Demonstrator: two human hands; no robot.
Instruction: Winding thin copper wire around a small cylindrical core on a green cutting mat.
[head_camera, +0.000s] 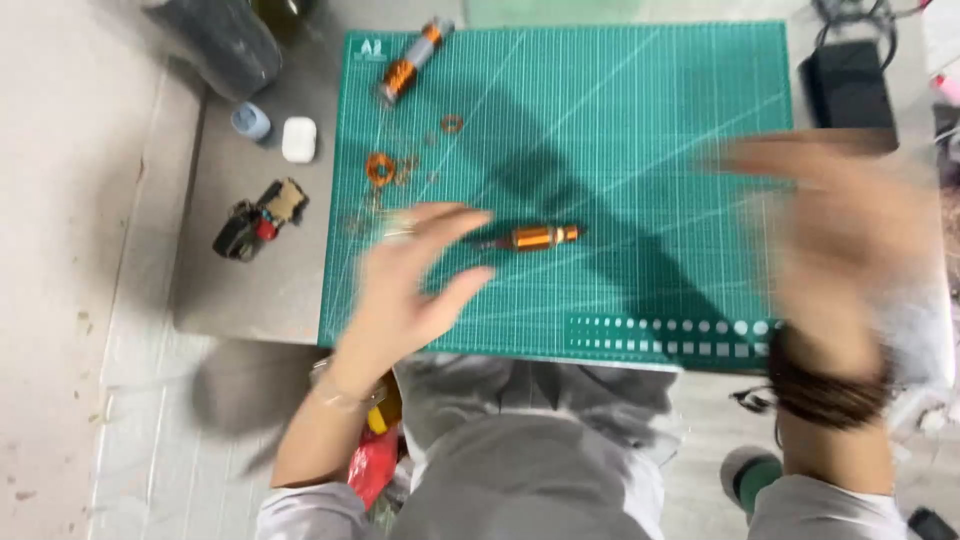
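Observation:
A small copper-wound rotor (535, 238) lies on the green cutting mat (640, 130), near its middle. My left hand (415, 285) hovers just left of it, fingers spread, fingertips close to the rotor's shaft, holding nothing. My right hand (835, 240) is blurred with motion over the mat's right edge, fingers apart, with a dark beaded band on the wrist; nothing shows in it. A second, larger copper-wound rotor (410, 62) lies at the mat's far left corner. Loose copper wire coils (380, 167) and a small ring (452, 123) sit between the two rotors.
Off the mat's left side sit a white case (298, 139), a pale blue cap (250, 121) and a small dark part with a red spot (258, 220). A dark container (225, 40) stands far left, a black box (848, 85) far right. The table's near edge runs by my lap.

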